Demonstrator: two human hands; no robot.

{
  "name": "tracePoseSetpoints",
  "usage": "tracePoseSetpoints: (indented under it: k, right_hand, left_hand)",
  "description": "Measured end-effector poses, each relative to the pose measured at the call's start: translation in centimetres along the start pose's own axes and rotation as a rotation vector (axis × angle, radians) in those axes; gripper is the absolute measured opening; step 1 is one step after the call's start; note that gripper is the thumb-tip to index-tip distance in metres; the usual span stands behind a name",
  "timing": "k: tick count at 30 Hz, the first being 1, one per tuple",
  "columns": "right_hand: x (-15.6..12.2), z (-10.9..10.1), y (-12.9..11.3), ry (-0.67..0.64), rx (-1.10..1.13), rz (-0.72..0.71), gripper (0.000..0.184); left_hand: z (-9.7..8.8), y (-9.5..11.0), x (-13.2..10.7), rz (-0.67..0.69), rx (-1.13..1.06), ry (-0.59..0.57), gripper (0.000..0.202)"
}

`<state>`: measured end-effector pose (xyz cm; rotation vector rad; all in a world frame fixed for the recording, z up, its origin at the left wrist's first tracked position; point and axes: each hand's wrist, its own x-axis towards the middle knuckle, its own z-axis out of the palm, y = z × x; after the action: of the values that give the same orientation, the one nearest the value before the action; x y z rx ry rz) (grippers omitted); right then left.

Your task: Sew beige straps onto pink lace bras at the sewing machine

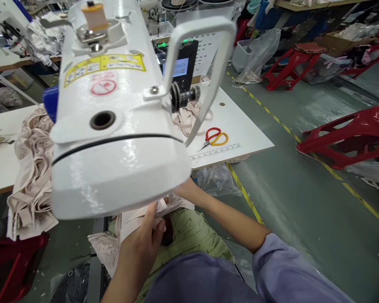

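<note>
A white sewing machine (120,172) fills the upper middle of the head view, its front end above my hands. Below it, my left hand (145,235) grips a pale beige lace garment piece (131,221); the index finger points up along the cloth and the thumb lies over it. The lace part hangs down left of my wrist, over my lap. My right hand (185,189) is at the other side of the same cloth, under the machine's head. Its fingers are hidden behind the machine, and the needle area is out of sight as well.
Red-and-yellow thread snips (214,138) and a ruler (214,152) are on the white table (249,136), near beige straps (189,118). A heap of beige lace pieces (34,168) hangs over the left table's edge. Red stools (350,139) stand on the floor at right.
</note>
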<state>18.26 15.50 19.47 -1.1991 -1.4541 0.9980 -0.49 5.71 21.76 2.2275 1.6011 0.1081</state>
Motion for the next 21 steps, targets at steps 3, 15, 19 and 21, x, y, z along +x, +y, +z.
tracePoseSetpoints:
  k: [3, 15, 19, 21]
  right_hand:
    - [-0.9, 0.3, 0.9, 0.104, 0.047, -0.030, 0.018]
    - [-2.2, -1.1, 1.9, 0.119, 0.070, 0.022, 0.014]
    - [-2.5, -1.1, 2.2, 0.093, 0.072, 0.020, 0.015]
    - [-2.8, -1.2, 2.2, 0.073, 0.081, 0.019, 0.016]
  left_hand:
    - [-0.1, -0.2, -0.2, -0.022, 0.003, 0.010, 0.055]
    - [-1.0, 0.4, -0.2, -0.066, 0.031, 0.011, 0.055]
    - [-0.9, 0.8, 0.0, -0.020, 0.022, 0.042, 0.054]
    - [-0.8, 0.9, 0.1, 0.000, 0.024, 0.056, 0.054]
